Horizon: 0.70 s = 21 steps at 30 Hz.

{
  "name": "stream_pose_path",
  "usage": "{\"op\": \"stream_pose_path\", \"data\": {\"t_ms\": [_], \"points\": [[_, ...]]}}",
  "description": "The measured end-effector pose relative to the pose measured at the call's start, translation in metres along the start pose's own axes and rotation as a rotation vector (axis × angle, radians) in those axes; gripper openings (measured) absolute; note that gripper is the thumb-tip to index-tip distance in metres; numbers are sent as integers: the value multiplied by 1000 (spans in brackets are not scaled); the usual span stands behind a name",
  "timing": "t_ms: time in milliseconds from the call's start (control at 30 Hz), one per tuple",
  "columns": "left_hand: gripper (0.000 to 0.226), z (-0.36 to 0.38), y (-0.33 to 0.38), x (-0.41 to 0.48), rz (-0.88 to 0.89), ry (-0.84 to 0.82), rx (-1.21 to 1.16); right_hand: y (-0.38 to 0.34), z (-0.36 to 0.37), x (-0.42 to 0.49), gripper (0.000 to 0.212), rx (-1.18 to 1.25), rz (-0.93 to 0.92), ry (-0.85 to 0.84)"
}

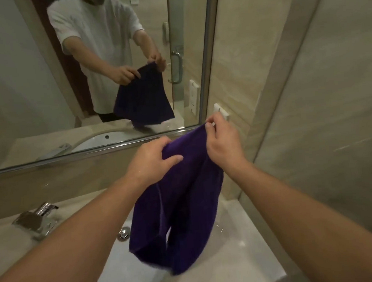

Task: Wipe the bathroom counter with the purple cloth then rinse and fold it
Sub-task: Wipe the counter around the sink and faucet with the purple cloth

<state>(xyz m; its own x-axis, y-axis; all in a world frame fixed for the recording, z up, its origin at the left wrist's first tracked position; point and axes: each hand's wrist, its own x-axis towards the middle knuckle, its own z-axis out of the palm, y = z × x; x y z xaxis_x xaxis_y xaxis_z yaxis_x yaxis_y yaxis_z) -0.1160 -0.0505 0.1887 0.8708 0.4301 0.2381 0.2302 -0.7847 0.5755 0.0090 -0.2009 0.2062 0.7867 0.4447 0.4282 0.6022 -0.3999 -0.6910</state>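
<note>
1. Left hand (153, 158) grips the cloth (178, 207) at its top edge, fingers curled round a bunched fold.
2. Right hand (222, 143) pinches the top corner, just beside the left and slightly higher.
3. Cloth hangs down from both hands in loose folds, its lower end over the desk (242, 240), right of the drain (124, 233).
4. Tap (35, 219) sits lower left; the mirror (44, 84) behind reflects hands and cloth.

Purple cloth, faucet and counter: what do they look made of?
Purple cloth: soft textile, perhaps terry or microfibre; matte, fuzzy face, limp drape. Faucet: metal, likely chrome-plated; bright mirror-like glints. Counter: polished stone or imitation; pale, glossy, with faint reflections.
</note>
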Motion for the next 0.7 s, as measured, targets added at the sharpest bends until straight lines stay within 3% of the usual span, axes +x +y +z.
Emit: {"op": "stream_pose_path", "data": {"t_ms": [100, 267, 400, 533, 700], "points": [[22, -4, 9, -12, 67, 63, -12, -14, -18, -8, 10, -44, -109, 78], [21, -12, 42, -12, 194, 344, -104, -27, -53, -2, 14, -111, -241, 199], [16, 5, 48, -12, 200, 357, -156, -7, -65, -7, 15, -190, -288, 220], [11, 59, 17, -20, 122, 209, -91, 54, -38, -38, 14, -172, -188, 72], [6, 146, -31, -59, -100, -247, 21, 154, 3, -104, 9, -122, 98, -300]]}}
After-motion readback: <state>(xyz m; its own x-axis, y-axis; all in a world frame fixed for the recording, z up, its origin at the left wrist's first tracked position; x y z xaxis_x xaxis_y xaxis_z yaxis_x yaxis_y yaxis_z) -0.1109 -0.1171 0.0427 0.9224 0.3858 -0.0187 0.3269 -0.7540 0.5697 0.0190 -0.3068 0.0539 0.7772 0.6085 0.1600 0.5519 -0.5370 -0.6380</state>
